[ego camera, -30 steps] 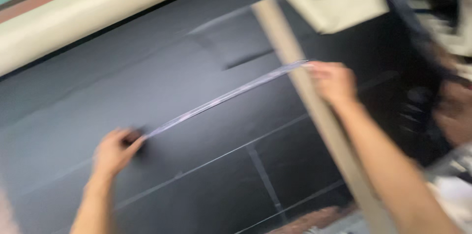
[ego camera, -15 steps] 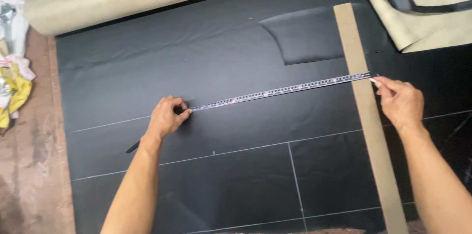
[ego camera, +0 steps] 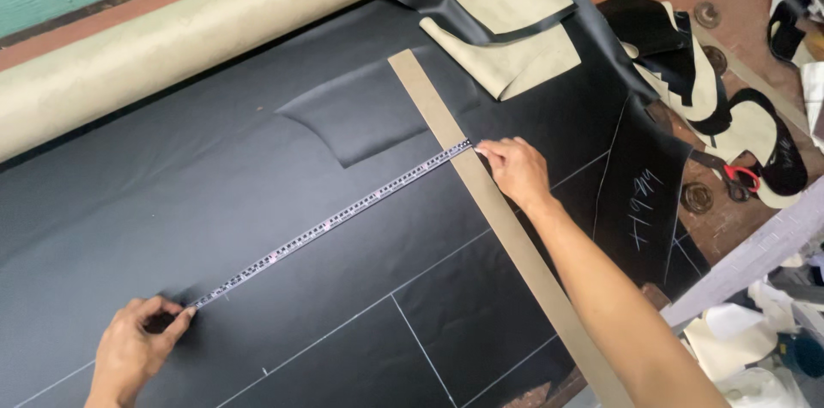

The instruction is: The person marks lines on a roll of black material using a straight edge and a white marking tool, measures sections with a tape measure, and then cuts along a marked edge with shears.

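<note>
Black sheet material [ego camera: 257, 185] marked with chalk lines covered the worktable, a tan roll [ego camera: 172, 39] along its far edge. Across it ran a thin white measuring tape [ego camera: 330, 221], pulled straight. The left hand [ego camera: 129, 352] pinched one end against the sheet; the right hand [ego camera: 513, 169] pinched the other atop a long tan wooden straightedge [ego camera: 506, 228] (fingers closed, not gripping wide). Keeping it taut and flat likely mattered most.
</note>
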